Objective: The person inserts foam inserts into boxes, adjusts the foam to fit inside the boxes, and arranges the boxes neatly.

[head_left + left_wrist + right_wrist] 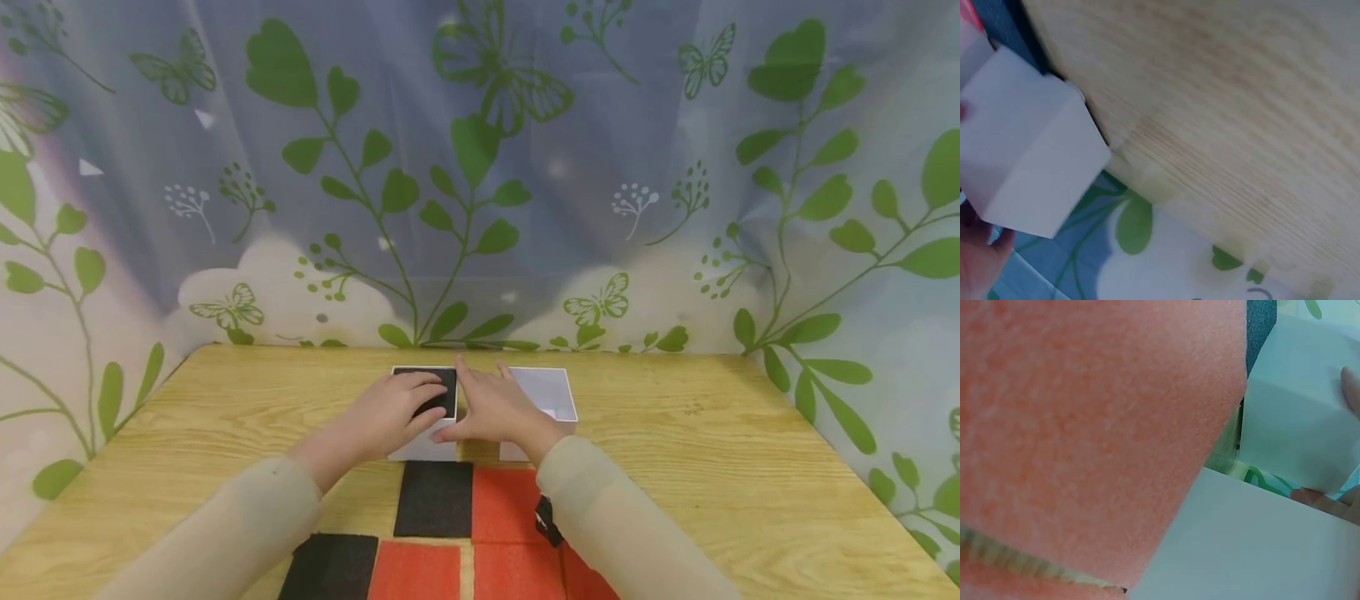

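Note:
In the head view, a white box (pixel 422 444) with black felt (pixel 420 373) inside stands near the table's back. The left hand (pixel 393 406) reaches over it from the left, its fingers resting on the black felt and its thumb near the front rim. The right hand (pixel 491 407) is at the box's right side, fingers spread, index by the back corner and thumb by the front. A second white box (pixel 551 392) stands just right of that hand. In the right wrist view, a thumb (pixel 1352 390) touches a white box's front face (pixel 1297 425). The fingertips inside are partly hidden.
Black (pixel 433 498) and red felt squares (pixel 504 502) lie in front of the boxes. A small black-and-white item (pixel 547 521) is partly behind the right sleeve (pixel 600 492). A leaf-patterned curtain (pixel 480 208) hangs behind the wooden table (pixel 697 467).

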Demonstrator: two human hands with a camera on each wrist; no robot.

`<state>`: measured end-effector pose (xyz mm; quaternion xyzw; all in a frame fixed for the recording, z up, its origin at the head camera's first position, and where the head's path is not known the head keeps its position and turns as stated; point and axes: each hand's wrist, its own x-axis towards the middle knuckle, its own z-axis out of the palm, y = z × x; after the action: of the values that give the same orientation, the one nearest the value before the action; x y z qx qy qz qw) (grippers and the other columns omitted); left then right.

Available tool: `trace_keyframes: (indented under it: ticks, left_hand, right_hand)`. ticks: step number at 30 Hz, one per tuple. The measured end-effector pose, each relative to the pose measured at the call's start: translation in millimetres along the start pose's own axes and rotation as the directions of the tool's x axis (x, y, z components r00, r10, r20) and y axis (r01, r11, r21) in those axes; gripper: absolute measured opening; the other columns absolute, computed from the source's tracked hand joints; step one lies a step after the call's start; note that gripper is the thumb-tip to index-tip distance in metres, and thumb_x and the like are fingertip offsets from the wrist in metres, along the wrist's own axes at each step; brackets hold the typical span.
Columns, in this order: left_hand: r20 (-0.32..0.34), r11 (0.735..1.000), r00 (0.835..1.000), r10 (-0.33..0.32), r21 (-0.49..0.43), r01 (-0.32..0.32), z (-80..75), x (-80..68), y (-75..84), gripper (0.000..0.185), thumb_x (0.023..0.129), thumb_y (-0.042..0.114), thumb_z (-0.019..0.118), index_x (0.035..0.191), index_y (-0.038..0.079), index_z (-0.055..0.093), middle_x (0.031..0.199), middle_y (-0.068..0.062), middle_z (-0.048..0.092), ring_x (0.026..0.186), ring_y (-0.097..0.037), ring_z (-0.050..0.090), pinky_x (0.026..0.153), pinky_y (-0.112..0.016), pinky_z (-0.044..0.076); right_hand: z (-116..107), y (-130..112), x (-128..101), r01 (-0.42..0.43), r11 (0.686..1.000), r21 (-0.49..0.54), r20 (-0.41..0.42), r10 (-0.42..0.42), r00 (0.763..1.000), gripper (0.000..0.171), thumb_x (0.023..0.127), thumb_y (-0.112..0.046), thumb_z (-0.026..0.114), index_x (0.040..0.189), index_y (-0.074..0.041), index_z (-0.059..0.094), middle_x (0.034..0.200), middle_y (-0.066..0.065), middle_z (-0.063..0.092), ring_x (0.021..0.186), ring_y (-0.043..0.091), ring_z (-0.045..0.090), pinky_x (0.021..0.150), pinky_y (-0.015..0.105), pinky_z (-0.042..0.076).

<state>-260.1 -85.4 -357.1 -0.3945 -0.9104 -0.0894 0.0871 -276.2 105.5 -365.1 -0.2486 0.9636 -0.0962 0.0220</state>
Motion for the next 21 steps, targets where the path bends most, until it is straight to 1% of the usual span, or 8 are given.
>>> trace_keyframes:
  ticks: [1,3,4,6,8,12,15,21]
  left_hand:
    - [-0.039,0.999,0.998,0.039,0.008,-0.039,0.2,-2.1,1.4,0.037,0.093,0.031,0.058,0.121,0.006,0.062,0.123,-0.010,0.056,0.112,-0.025,0.054,0.094,-0.043,0.044]
    - [-0.106,0.993,0.988,0.112,0.032,-0.110,1.0,-5.9,4.7,0.030,0.089,0.027,0.064,0.111,0.007,0.067,0.111,-0.007,0.060,0.101,-0.022,0.057,0.086,-0.037,0.048]
    - [-0.130,0.990,0.982,0.138,0.045,-0.133,1.6,-7.6,6.3,0.026,0.088,0.025,0.066,0.108,0.008,0.068,0.107,-0.005,0.060,0.096,-0.021,0.057,0.083,-0.035,0.049]
    - [-0.168,0.987,0.973,0.161,0.049,-0.154,2.5,-9.8,9.2,0.021,0.086,0.021,0.069,0.102,0.008,0.069,0.100,-0.003,0.060,0.090,-0.019,0.057,0.078,-0.033,0.050]
    - [-0.189,0.988,0.970,0.151,0.045,-0.145,3.7,-10.6,10.8,0.017,0.085,0.017,0.070,0.099,0.008,0.069,0.096,-0.002,0.059,0.086,-0.018,0.056,0.075,-0.031,0.050]
    - [-0.207,0.994,0.972,0.111,0.027,-0.108,5.5,-10.6,11.0,0.012,0.084,0.011,0.070,0.095,0.009,0.070,0.093,-0.001,0.060,0.084,-0.017,0.057,0.072,-0.028,0.051]
    - [-0.203,0.995,0.974,0.098,0.024,-0.095,5.4,-10.5,11.0,0.011,0.084,0.011,0.070,0.094,0.009,0.070,0.091,0.000,0.060,0.083,-0.017,0.057,0.071,-0.028,0.051]
    - [-0.193,0.995,0.976,0.097,0.026,-0.094,2.7,-10.8,13.4,0.010,0.084,0.012,0.069,0.094,0.008,0.071,0.090,0.000,0.060,0.083,-0.017,0.057,0.072,-0.029,0.051]
  right_hand:
    - [0.3,-0.1,0.2,0.002,1.000,-0.006,-0.001,-0.002,1.000,0.118,0.071,-0.073,0.060,0.149,-0.003,0.007,0.147,0.006,0.034,0.131,0.016,0.037,0.110,0.053,0.004]
    - [0.2,-0.2,0.2,0.005,1.000,-0.013,-0.008,-0.005,1.000,0.117,0.071,-0.073,0.060,0.149,-0.003,0.008,0.146,0.007,0.035,0.130,0.016,0.039,0.110,0.053,0.004]
    - [0.0,-0.3,0.1,0.006,1.000,-0.016,-0.013,-0.006,1.000,0.117,0.071,-0.072,0.060,0.149,-0.002,0.009,0.146,0.007,0.036,0.129,0.016,0.040,0.110,0.053,0.005]
    - [-0.5,-0.4,-0.4,0.005,1.000,-0.016,-0.015,-0.005,1.000,0.117,0.071,-0.072,0.061,0.149,-0.002,0.009,0.145,0.007,0.037,0.129,0.016,0.040,0.110,0.053,0.005]
    - [-0.8,-0.5,-0.8,0.001,1.000,-0.009,-0.015,-0.001,1.000,0.117,0.071,-0.071,0.061,0.149,-0.002,0.009,0.145,0.007,0.037,0.129,0.016,0.040,0.110,0.053,0.005]
    - [-0.9,-0.5,-0.4,-0.008,1.000,0.004,-0.004,0.008,1.000,0.116,0.071,-0.072,0.061,0.149,-0.003,0.009,0.146,0.006,0.036,0.130,0.016,0.039,0.111,0.052,0.004]
    - [-0.9,-0.5,0.5,-0.011,1.000,0.006,0.001,0.011,1.000,0.116,0.071,-0.071,0.061,0.149,-0.003,0.009,0.146,0.006,0.036,0.130,0.016,0.038,0.111,0.052,0.003]
    - [-1.4,-0.5,0.2,-0.007,1.000,0.007,-0.001,0.007,1.000,0.117,0.070,-0.071,0.062,0.149,-0.003,0.009,0.146,0.007,0.036,0.130,0.018,0.039,0.111,0.051,0.003]
